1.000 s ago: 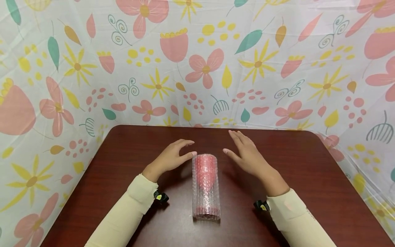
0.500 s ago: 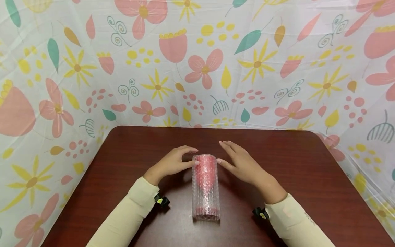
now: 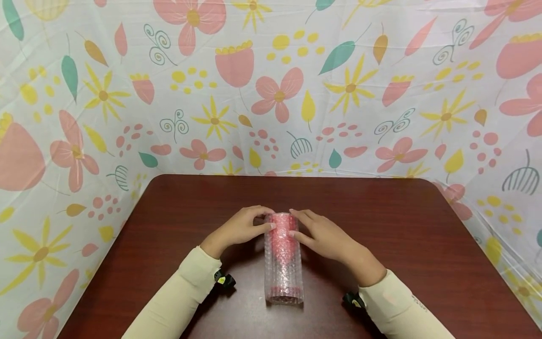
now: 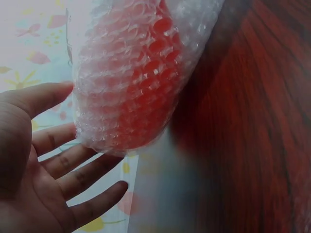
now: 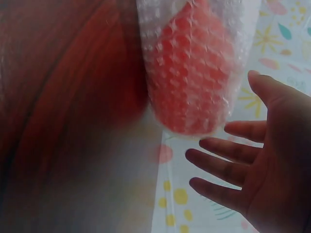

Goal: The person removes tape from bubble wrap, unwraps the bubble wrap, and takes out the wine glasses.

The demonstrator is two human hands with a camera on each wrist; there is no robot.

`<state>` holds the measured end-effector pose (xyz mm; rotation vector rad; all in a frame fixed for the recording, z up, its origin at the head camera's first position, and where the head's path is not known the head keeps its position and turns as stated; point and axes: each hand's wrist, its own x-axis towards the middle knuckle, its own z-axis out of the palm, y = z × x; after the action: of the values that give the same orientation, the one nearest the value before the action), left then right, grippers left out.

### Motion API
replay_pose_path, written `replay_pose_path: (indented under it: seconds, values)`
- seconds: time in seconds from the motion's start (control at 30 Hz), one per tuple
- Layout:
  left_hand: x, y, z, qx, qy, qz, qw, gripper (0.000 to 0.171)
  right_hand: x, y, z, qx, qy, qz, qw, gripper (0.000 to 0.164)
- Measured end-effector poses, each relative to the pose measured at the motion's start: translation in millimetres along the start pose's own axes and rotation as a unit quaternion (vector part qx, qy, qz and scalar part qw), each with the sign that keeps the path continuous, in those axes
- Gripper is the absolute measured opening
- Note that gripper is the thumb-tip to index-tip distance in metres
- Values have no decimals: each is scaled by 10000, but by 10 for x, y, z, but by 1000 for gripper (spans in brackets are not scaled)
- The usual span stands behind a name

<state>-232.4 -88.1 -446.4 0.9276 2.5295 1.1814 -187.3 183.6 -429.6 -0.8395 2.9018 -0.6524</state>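
While one bubble-wrapped package (image 3: 283, 268) lies on one tabletop (image 3: 381, 207), left hand (image 3: 238, 227) and right hand (image 3: 332, 239), fingers of both parted, flank it ungripped; left touches, right's contact unclear.

Bubble-wrapped red bundle (image 3: 283, 259), horizontal

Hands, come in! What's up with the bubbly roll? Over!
Left hand left of roll, right hand right of it, both by its far end. Roll lying on table, red showing through bubble wrap. Nothing seen blocking either hand.
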Motion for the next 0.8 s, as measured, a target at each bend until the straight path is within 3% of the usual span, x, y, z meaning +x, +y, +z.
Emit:
replay_pose_path:
  seconds: [0.33,0.57,0.8]
  values:
    - [37,24,52,-296,223,-3,9993,31,3,-41,57,189,-20,128,9997,75]
    - [64,85,49,-192,769,164,9967,31,4,-103,65,446,204,208,9986,81]
    - [115,197,49,-105,1376,348,9898,32,59,-219,49,617,752,281,9949,88]
